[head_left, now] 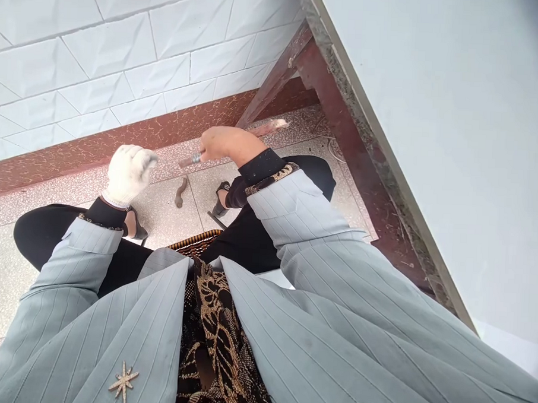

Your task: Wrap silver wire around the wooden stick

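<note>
My left hand (128, 173) wears a white knitted glove and is closed in a fist; whatever it holds is hidden. My right hand (224, 144) is bare and grips a knife (263, 129) with a metal handle end sticking out to the left and a blurred reddish blade pointing right. Both hands hover above my knees, apart from each other. I am seated, with grey pinstriped sleeves and black trousers in view.
A small dark curved object (180, 191) lies on the speckled tile floor (170, 212) between my sandalled feet. A woven seat edge (196, 242) shows between my legs. A white tiled wall (101, 57) stands ahead and a dark red door frame (343, 127) to the right.
</note>
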{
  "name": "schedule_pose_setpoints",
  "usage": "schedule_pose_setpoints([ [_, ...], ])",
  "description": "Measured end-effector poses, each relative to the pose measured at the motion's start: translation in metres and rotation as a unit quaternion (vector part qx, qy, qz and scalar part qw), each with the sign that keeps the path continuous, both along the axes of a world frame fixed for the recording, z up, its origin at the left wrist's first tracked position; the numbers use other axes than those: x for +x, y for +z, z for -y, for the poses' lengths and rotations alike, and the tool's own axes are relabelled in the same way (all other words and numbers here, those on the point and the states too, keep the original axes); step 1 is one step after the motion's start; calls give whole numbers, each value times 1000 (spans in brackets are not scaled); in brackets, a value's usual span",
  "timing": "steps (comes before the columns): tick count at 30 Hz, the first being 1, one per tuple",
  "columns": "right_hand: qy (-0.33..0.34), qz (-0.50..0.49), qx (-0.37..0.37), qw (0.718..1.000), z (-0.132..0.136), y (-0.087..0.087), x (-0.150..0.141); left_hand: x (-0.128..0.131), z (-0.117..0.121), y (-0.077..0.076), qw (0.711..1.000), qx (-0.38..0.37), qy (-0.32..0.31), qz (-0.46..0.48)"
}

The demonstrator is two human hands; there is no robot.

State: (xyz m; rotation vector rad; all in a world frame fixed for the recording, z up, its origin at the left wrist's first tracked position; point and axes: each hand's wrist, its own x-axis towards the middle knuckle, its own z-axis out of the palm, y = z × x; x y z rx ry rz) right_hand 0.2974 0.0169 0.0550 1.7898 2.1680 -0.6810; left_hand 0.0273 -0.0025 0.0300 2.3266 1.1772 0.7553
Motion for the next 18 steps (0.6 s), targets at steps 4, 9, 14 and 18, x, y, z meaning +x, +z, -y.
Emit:
schedule_pose_setpoints([
  [4,175,-126,-206,954,10,16,-5,-1,-2,14,996,-3,90,18],
  [9,251,-326,-244,878,20,50,1,8,-2,19,987,-68,137,-47],
  [14,137,-450,-77,879,22,58,10,12,5,2,978,-154,58,-127],
  [18,-1,-421,8,907,19,54,3,13,18,2,981,-114,-42,-151],
])
